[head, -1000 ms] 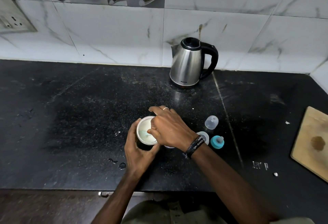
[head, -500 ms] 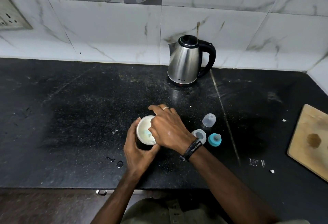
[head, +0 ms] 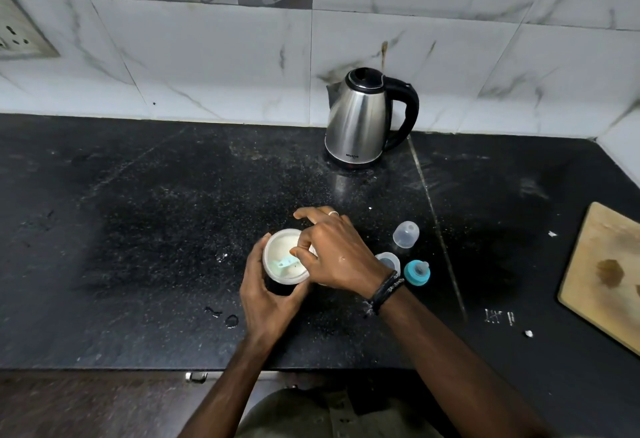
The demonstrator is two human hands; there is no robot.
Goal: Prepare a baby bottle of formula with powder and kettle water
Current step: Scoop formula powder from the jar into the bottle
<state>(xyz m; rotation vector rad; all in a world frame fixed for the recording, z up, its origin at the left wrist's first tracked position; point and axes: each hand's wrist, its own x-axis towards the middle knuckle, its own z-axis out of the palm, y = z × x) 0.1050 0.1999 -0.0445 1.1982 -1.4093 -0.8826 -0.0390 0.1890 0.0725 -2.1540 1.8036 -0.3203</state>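
Note:
My left hand grips the side of an open round container of white formula powder in the middle of the black counter. My right hand reaches over its rim and pinches the handle of a light blue scoop lying in the powder. Just right of my right wrist stands the open baby bottle, partly hidden by the hand. A clear bottle cap and the teal ring with its teat lie beside it. A steel kettle with a black handle stands at the back by the wall.
A wooden cutting board lies at the right edge of the black counter. Water drops and white crumbs are scattered on the counter. A wall socket sits at the far left on the tiled wall.
My right hand's fingers have shifted slightly and the blue scoop shows more clearly in the powder. My left hand keeps its hold on the container.

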